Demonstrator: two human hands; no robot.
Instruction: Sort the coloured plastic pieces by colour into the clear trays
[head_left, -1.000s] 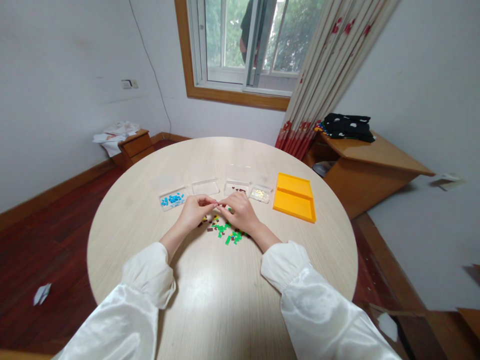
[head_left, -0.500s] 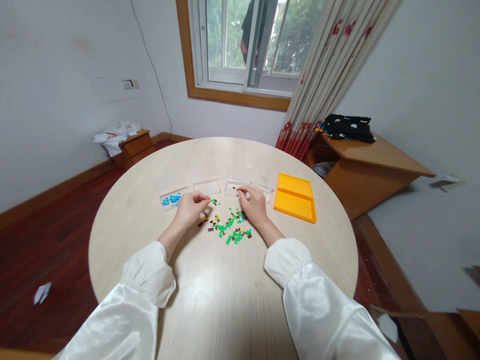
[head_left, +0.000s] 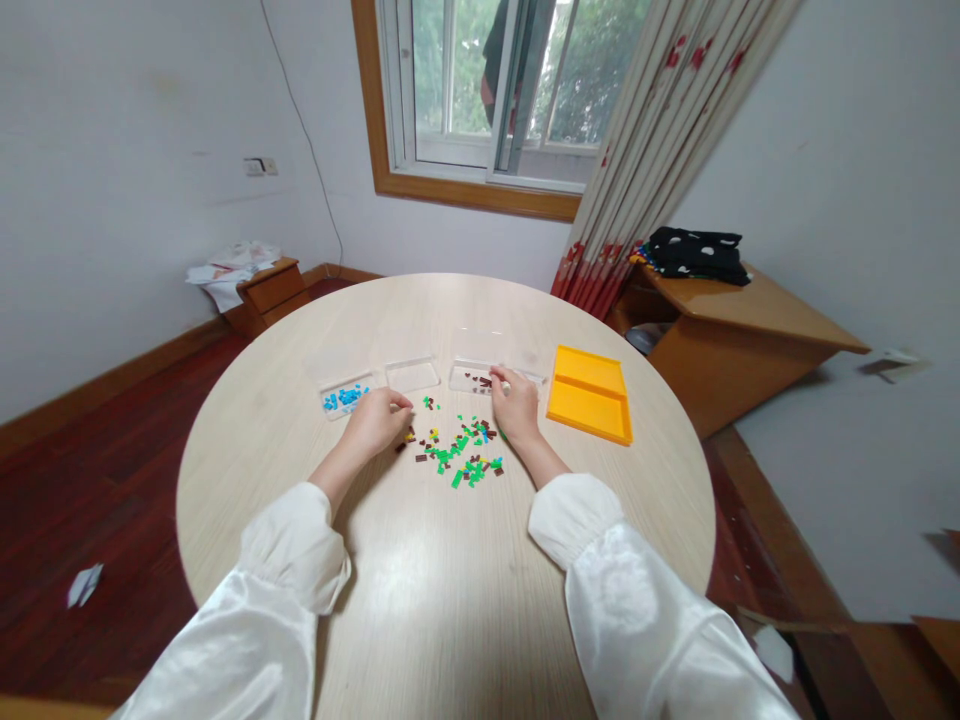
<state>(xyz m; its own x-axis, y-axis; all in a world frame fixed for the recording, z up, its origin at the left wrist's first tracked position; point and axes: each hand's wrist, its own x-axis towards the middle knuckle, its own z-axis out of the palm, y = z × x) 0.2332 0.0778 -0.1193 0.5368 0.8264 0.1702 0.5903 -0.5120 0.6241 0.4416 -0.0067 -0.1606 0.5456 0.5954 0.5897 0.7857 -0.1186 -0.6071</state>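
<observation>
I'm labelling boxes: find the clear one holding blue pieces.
The leftmost clear box, near the left hand; its blue pieces set it apart from the others.

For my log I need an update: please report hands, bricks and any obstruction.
Right hand at clear box with brown bricks. Left hand beside loose mixed bricks; both grips unclear. Mixed bricks spread on table. No obstruction seen.

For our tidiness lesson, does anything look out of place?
Yes: a crumpled white scrap, apparently paper, lies on the dark red wooden floor left of the round, pale wood-grained table, looking dropped, like litter.
</observation>
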